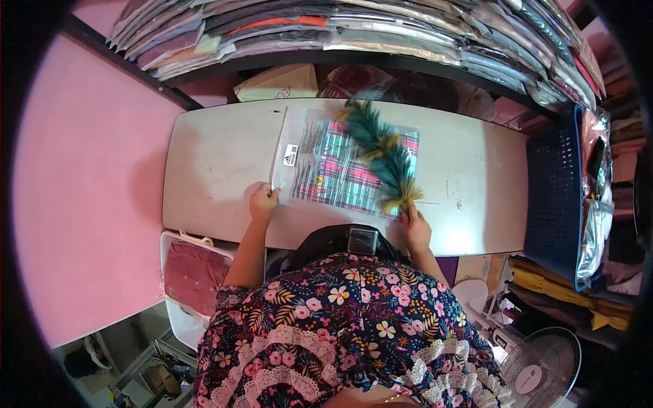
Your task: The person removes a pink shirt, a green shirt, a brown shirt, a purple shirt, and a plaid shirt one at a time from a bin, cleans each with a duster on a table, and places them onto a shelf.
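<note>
On the white table lies a clear plastic garment bag (320, 180) with a plaid cloth in pink, teal and black inside. A small white label (290, 155) with a black logo and barcode sits near its left edge. My left hand (262, 202) pinches the bag's lower left corner. In my right hand (415, 228) is the lower end of a feather duster (388, 153), green with yellow tufts. The duster slants up and left across the bag's right part, its far tip blurred. My fingers hide its handle.
Shelves of folded, plastic-wrapped garments (381, 34) run above the table (211, 163). A blue basket (554, 194) with wrapped items stands at the right end. Below left is a white bin (183, 319) holding maroon cloth; a fan (544, 367) stands at lower right.
</note>
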